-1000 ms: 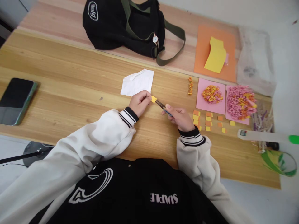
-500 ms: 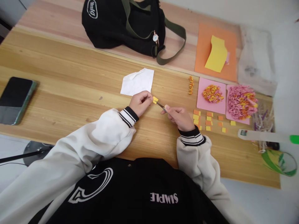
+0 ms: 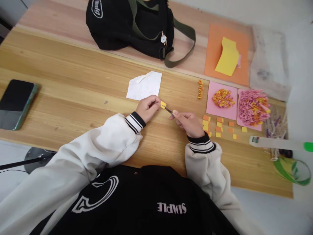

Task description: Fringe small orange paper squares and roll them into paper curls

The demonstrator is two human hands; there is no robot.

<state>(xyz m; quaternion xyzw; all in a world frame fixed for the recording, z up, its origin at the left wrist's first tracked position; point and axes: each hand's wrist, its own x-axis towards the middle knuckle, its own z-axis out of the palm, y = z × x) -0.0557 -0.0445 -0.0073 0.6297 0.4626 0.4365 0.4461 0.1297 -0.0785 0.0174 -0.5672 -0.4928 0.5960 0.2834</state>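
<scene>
My left hand (image 3: 147,107) is closed in a pinch on a small yellow paper piece (image 3: 162,104) just above the wooden table (image 3: 73,88). My right hand (image 3: 187,123) is closed round a thin dark tool (image 3: 169,111), whose tip meets the yellow piece. A white paper scrap (image 3: 144,86) lies just beyond my left hand. To the right of my right hand lie several small orange and yellow paper squares (image 3: 218,126).
A black bag (image 3: 132,26) sits at the back. A phone (image 3: 15,103) lies far left. Pink sheets carry heaps of rolled paper bits (image 3: 222,98) (image 3: 253,107). An orange sheet with yellow paper (image 3: 227,55), a glue tube (image 3: 278,143) and a green tape ring (image 3: 292,169) are right.
The yellow piece has turned a little between my fingers and the tool, and less of the tool shows beyond my right hand. Both hands stay in place.
</scene>
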